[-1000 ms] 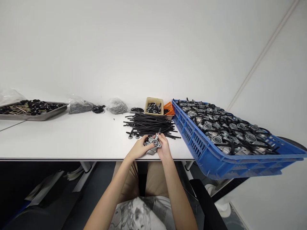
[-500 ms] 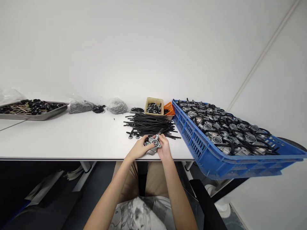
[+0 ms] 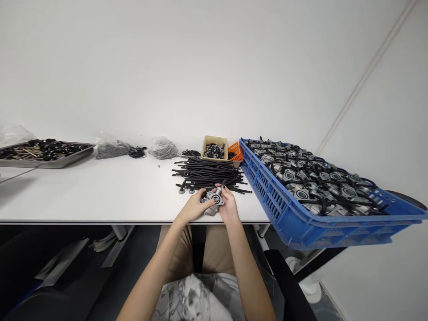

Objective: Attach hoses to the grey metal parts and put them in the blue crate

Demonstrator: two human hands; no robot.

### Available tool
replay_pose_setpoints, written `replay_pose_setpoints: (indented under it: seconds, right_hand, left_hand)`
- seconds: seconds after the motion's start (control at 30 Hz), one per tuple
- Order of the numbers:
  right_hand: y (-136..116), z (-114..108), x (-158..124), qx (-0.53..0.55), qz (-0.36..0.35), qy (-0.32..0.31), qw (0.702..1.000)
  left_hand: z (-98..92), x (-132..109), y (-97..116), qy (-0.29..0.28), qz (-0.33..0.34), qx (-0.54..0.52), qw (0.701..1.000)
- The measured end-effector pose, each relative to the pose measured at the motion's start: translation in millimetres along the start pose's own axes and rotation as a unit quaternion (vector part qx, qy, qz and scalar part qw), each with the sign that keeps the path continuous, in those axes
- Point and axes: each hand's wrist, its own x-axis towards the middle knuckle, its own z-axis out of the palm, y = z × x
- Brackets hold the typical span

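A small silver metal carburetor (image 3: 211,208) is held between both hands just above the table's front edge. My left hand (image 3: 193,207) is closed round its left side, thumb across the front near the round port. My right hand (image 3: 229,207) grips its right side, fingertips at the top beside a short black rubber piece (image 3: 224,182). Right behind the hands lies a pile of black rubber hoses (image 3: 209,173). Two small parts with black elbows and grey round ends (image 3: 182,189) rest left of the carburetor.
A blue crate (image 3: 267,198) full of similar carburetors stands at right. Behind the hoses are a cream bin (image 3: 203,153) of small parts and an orange basket (image 3: 237,149). Further left lie plastic bags (image 3: 163,148) of small metal parts and a metal tray (image 3: 72,160).
My right fingers have shifted slightly at the top of the carburetor. The left hand and the carburetor stay almost in place. A faint shadow now shows at the table's left edge.
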Motion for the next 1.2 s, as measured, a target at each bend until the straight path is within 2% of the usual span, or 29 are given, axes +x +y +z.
replay_pose_setpoints:
  seconds: [0.23,0.57,1.2]
  right_hand:
    - [2.3,4.4,0.7,0.024,-0.001,0.031,0.999]
    - [3.1,1.6,1.4,-0.004,-0.022,0.008,1.0]
    - [3.2,2.0,2.5,-0.006,-0.023,0.022,0.999]
  left_hand:
    - [0.5,0.5,-3.0,-0.005,0.005,-0.003,1.0]
    - [0.8,0.4,-4.6,0.018,0.007,-0.035,0.999]
    - [1.8,2.2,-6.1,0.005,0.014,0.005,1.0]
